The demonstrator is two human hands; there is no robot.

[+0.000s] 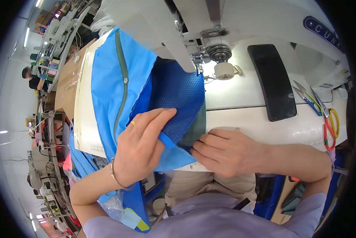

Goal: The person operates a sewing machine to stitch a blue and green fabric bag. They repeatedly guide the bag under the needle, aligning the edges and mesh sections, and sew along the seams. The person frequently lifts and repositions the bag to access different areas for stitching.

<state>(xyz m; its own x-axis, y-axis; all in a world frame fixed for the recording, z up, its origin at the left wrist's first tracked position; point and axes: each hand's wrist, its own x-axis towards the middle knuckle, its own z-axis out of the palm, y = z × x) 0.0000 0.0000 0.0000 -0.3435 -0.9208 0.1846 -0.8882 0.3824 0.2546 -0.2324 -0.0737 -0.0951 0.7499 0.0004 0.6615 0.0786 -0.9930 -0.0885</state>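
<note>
A bright blue fabric piece (102, 71) with a dark green zipper (121, 63) lies under the sewing machine head (198, 55). Darker blue mesh (174, 87) is layered on it and reaches up to the presser foot. My left hand (140, 141), with a ring and a bracelet, is closed on the folded edge of the mesh, its index finger lying across the top. At the near right corner of the fabric, next to a dark green strip (196, 127), my right hand (225, 150) has its fingers curled and pressed together on the edge; the fingertips are partly hidden.
A black phone (272, 81) lies on the machine bed to the right. Beyond it are snips (307, 99) and scissors with red and yellow handles (328, 127). Cardboard (69, 83) stands at the left. Other sewing machines and a person (35, 81) are farther left.
</note>
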